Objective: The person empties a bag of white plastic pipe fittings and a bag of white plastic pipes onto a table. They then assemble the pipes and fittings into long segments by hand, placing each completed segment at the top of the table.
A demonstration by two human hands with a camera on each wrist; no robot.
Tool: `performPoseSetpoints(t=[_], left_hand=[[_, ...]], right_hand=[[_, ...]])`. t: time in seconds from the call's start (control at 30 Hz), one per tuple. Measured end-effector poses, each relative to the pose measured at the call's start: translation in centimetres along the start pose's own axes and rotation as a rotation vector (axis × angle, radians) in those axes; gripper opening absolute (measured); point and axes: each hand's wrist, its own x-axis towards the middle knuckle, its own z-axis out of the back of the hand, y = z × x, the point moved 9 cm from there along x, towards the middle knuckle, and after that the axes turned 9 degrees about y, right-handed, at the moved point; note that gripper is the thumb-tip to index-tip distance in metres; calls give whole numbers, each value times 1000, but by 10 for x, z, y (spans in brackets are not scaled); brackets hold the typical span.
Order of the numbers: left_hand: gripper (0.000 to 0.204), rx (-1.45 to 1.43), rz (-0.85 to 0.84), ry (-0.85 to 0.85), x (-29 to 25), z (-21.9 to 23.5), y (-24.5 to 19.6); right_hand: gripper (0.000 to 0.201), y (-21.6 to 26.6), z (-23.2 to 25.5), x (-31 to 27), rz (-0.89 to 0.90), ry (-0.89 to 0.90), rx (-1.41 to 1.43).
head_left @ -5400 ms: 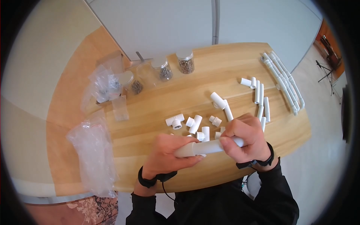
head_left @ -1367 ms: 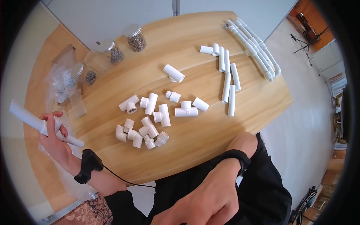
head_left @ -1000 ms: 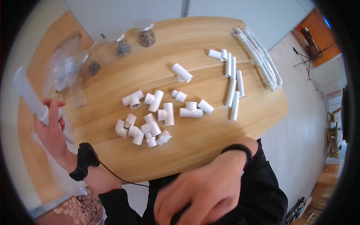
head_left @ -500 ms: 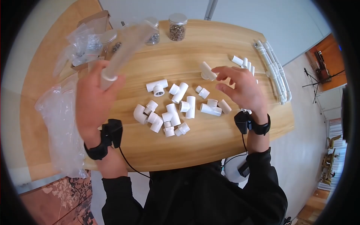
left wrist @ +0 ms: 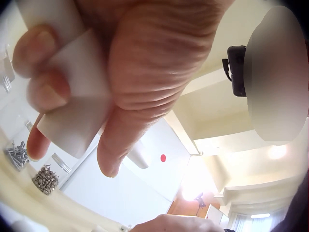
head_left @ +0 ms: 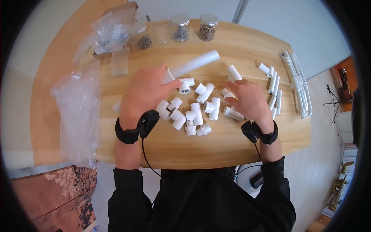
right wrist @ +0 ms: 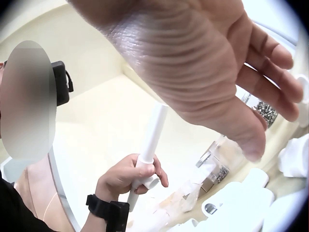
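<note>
My left hand [head_left: 145, 91] grips a white PVC tee [left wrist: 77, 128], its fingers wrapped round the body. From the tee a long white pipe [head_left: 197, 63] slants up and to the right; in the right wrist view a shorter length shows below the hand too. Over the right part of the loose fittings hovers my right hand [head_left: 251, 101], fingers loosely bent and holding nothing. Its fingertips are close to a small fitting [head_left: 227, 92] and a tee [head_left: 233, 73] behind it. Another white fitting [head_left: 232, 113] lies partly hidden below that hand.
Several white tees and elbows [head_left: 177, 118] lie mid-table. Short pipes [head_left: 273, 83] and long assembled pipes [head_left: 297, 85] lie at the right. Jars of screws [head_left: 208, 29] line the back. Plastic bags [head_left: 77, 116] cover the left edge. Cables run from both wrist cameras.
The joined pipe and tee moved from between both hands to the left side, then back over the table in my left hand. My right hand rose from the lap to the fittings.
</note>
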Motion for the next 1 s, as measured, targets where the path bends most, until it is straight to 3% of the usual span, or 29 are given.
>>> performPoseSetpoints(t=[0.07, 0.27, 0.4, 0.67, 0.8, 0.87, 1.0], left_hand=[[38, 17, 27, -24, -3, 7, 4], [37, 17, -6, -79, -4, 12, 7], [37, 4, -35, -60, -5, 13, -1], [38, -1, -18, -67, -5, 12, -1], [38, -1, -10, -54, -5, 12, -1], [38, 0, -17, -59, -5, 10, 0], [37, 13, -12, -40, -4, 9, -1]], right_hand=[[30, 29, 12, -8, 136, -64, 22], [32, 86, -36, -9, 400, -8, -32], [21, 86, -30, -11, 433, -116, -11], [21, 116, -50, -29, 523, 9, -33], [21, 115, -62, -24, 479, 47, -73], [32, 115, -66, -22, 482, 28, -87], [23, 115, -50, -23, 535, -90, -71]])
